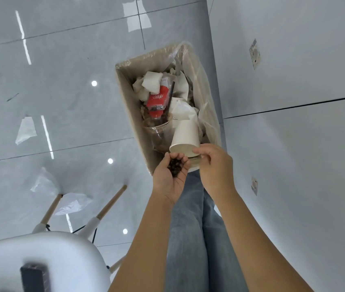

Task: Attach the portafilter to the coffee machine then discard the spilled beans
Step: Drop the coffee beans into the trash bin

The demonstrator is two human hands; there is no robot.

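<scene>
My left hand (pixel 170 178) is cupped palm up, holding a small heap of dark coffee beans (pixel 175 166) over the near end of a cardboard waste box (pixel 125 89) lined with clear plastic. My right hand (pixel 213 163) hovers just to the right of the beans, fingers loosely curled, touching the rim of a white paper cup (pixel 185 137) that lies in the box. I cannot tell whether it grips the cup. The box holds crumpled paper, a red carton (pixel 156 100) and a clear plastic cup. The portafilter and coffee machine are out of view.
A white chair (pixel 41 262) with wooden legs stands at lower left on the glossy grey tile floor. Scraps of clear plastic (pixel 25 129) lie on the floor to the left. White cabinet panels (pixel 293 81) rise on the right, close beside the box.
</scene>
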